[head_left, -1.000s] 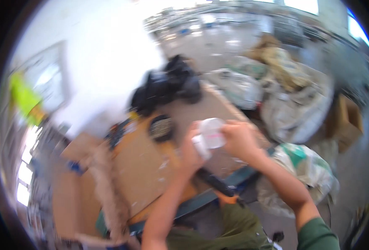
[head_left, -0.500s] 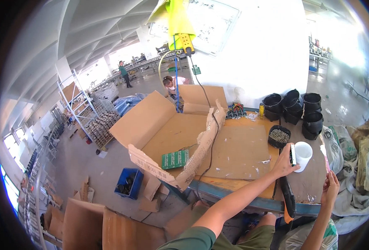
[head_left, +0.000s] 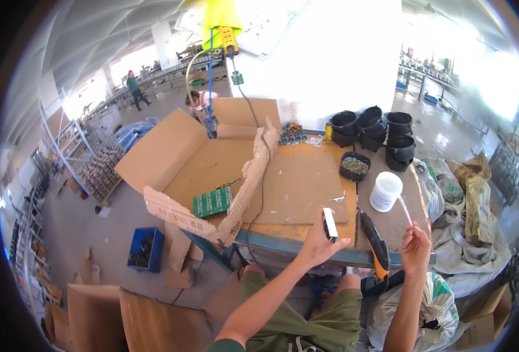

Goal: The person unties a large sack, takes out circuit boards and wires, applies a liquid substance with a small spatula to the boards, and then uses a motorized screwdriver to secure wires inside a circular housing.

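Note:
In my left hand (head_left: pixel 317 242), closed around it, is a small rectangular part (head_left: pixel 330 224) with a white face and black sides, held up just above the table's front edge. My right hand (head_left: pixel 416 247) pinches a thin pale pink stick (head_left: pixel 406 212) by its lower end. The stick's upper tip lies close to the right side of a white plastic tub (head_left: pixel 384 193); whether they touch I cannot tell. Between my hands, a black and orange handheld tool (head_left: pixel 376 246) rests over the table edge. Beyond the tub stands a black bowl (head_left: pixel 354 166) of small grey pieces.
Stacked black buckets (head_left: pixel 372 130) stand at the table's back right, beside a yellow bottle (head_left: pixel 328 133). An open cardboard box (head_left: pixel 180 205) on the left holds a green box (head_left: pixel 212 202). A black cable (head_left: pixel 265 176) crosses its edge. Sacks (head_left: pixel 476 205) lie to the right.
My left hand has drawn away from the white tub, left and toward me, with the part. The stick in my right hand now leans toward the tub. The view has shifted right.

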A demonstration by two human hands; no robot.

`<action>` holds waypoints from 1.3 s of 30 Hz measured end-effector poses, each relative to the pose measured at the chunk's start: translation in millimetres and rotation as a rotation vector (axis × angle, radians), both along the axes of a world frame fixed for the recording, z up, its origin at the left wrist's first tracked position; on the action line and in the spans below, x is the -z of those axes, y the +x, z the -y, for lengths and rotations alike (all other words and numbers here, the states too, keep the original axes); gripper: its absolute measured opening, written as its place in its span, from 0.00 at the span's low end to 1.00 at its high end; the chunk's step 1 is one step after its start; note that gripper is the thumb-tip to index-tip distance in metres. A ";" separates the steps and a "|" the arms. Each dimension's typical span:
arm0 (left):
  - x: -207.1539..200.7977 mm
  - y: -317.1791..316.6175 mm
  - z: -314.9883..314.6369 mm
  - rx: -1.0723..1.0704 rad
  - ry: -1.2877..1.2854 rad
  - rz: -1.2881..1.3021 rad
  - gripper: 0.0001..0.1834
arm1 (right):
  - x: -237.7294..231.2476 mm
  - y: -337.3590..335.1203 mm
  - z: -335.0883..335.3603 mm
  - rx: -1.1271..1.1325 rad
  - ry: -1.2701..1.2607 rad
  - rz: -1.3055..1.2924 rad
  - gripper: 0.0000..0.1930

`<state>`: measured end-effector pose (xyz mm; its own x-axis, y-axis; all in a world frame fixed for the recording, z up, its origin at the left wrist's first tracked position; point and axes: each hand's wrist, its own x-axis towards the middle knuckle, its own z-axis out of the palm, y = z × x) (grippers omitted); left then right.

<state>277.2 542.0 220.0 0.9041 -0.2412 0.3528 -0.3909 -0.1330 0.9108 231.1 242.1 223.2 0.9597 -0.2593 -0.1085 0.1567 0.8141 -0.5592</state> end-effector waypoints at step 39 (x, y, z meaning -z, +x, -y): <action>-10.7 -94.0 -76.4 0.100 0.138 -0.030 0.38 | 12.3 -60.7 -149.0 -0.154 -0.334 -0.075 0.05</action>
<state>183.2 618.4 230.7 0.8830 -0.3744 0.2833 -0.3812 -0.2195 0.8980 170.3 391.0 210.9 0.9827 -0.1461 -0.1139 -0.0046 0.5954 -0.8034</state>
